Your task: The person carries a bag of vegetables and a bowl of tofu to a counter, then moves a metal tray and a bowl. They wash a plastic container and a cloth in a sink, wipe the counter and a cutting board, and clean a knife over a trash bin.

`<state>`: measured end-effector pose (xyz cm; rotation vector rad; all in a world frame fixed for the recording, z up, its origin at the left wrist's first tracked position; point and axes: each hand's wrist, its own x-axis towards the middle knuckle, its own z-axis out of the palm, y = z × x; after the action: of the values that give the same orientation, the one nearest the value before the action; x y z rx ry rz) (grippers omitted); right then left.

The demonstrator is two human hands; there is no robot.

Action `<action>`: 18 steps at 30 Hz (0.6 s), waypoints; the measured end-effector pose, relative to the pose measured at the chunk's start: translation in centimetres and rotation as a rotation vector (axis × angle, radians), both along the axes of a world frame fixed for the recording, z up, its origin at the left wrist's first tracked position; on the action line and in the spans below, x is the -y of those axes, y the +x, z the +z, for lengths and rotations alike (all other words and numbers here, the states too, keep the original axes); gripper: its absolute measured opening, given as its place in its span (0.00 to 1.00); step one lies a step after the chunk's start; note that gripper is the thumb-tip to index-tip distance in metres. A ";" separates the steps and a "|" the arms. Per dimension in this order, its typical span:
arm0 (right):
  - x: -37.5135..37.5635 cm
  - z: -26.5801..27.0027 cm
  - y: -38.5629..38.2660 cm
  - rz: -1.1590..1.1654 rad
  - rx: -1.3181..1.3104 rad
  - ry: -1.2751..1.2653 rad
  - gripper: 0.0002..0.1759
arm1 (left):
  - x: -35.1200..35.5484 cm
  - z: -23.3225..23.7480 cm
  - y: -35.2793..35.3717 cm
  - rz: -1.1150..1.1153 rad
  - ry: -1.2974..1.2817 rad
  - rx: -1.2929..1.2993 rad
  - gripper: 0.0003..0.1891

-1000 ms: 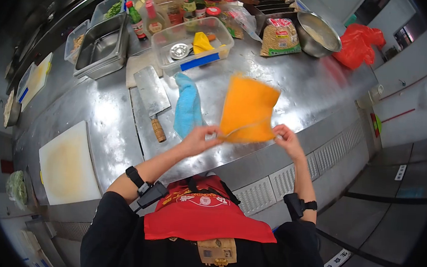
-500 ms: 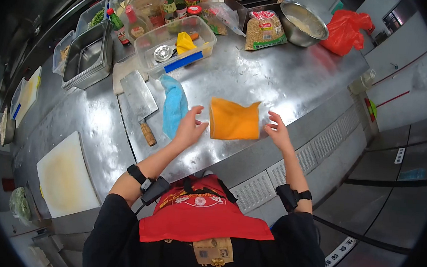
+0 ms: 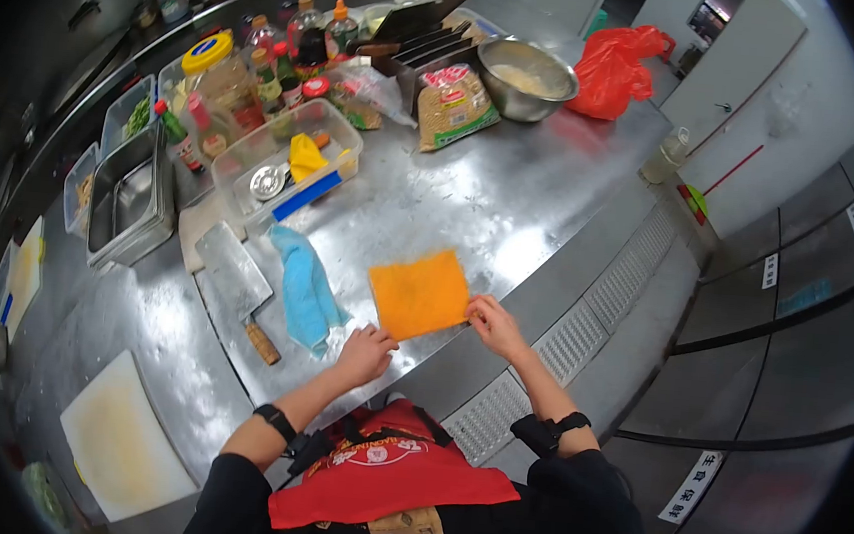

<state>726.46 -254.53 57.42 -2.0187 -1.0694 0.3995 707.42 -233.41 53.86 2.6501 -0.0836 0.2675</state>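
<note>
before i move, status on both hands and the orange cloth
Left hand at near left corner, right hand at right edge. Orange cloth flat on counter. Blue cloth close left, cleaver beyond.

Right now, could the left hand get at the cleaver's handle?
Probably yes. Only the blue cloth, lying low, is between the left hand and the wooden cleaver handle, though that hand is at the edge of the orange cloth.

On the tabletop [image 3: 432, 197], the cloth [image 3: 420, 295] lies near the front edge, with the towel [image 3: 305, 288] to its left, then the cleaver [image 3: 233, 267], then the cutting board [image 3: 123, 439] farther left and nearer the front. Behind the towel sits the tub [image 3: 228, 179], the disc [image 3: 268, 182] inside it, the pans [image 3: 99, 249] to its left and the bottles [image 3: 263, 83] behind it. The grain bag [image 3: 455, 107], bowl [image 3: 520, 104] and carrier bag [image 3: 613, 76] follow rightward.
</note>
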 end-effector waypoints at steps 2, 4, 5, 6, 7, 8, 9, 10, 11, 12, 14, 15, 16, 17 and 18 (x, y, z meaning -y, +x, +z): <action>-0.8 -0.5 -0.3 -0.112 -0.353 0.074 0.06 | 0.5 1.1 -0.5 0.096 -0.140 -0.013 0.10; -3.0 0.3 -0.8 -0.026 0.103 0.229 0.07 | 0.2 0.6 -0.7 0.107 -0.231 -0.055 0.11; -4.2 0.7 -1.2 0.019 0.329 0.300 0.08 | 0.1 0.4 -0.8 0.115 -0.280 -0.078 0.12; -5.5 1.6 -2.3 0.168 0.373 0.274 0.10 | 0.3 1.3 -1.7 0.137 -0.324 -0.131 0.13; -6.8 2.3 -3.4 0.316 0.417 0.249 0.12 | 0.4 1.3 -2.4 0.148 -0.367 -0.147 0.13; -8.0 2.2 -4.4 0.492 0.406 0.109 0.14 | 0.3 1.2 -3.1 0.159 -0.411 -0.163 0.13; -9.1 2.0 -5.4 0.666 0.394 -0.033 0.16 | 0.3 1.7 -3.7 0.170 -0.454 -0.178 0.13; -9.6 1.9 -6.1 0.839 0.382 -0.177 0.19 | 0.2 2.4 -4.5 0.238 -0.479 -0.199 0.12; -9.7 2.0 -6.4 0.784 0.367 -0.071 0.20 | 0.2 3.0 -5.5 0.296 -0.547 -0.136 0.12; -9.6 2.3 -6.7 0.727 0.350 0.033 0.22 | 0.0 3.3 -6.7 0.353 -0.614 -0.070 0.11; -9.3 1.6 -5.9 0.576 0.338 0.073 0.29 | -1.4 2.2 -8.7 0.437 -0.677 0.119 0.08; -8.6 1.7 -5.9 0.475 0.398 0.003 0.30 | -1.1 2.7 -9.7 0.505 -0.664 0.167 0.08; -7.9 1.6 -5.8 0.375 0.459 -0.065 0.31 | -1.6 3.7 -9.9 0.574 -0.647 0.215 0.07; -7.1 0.2 -5.4 0.308 0.547 -0.140 0.32 | -2.5 4.4 -10.3 0.643 -0.626 0.261 0.07; -6.4 -1.1 -5.1 0.266 0.641 -0.215 0.33 | -2.6 4.5 -11.3 0.708 -0.664 0.313 0.06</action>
<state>721.36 -248.09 56.36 -2.2643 -1.7586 -0.0172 696.13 -230.86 58.37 1.8681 0.7243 0.7811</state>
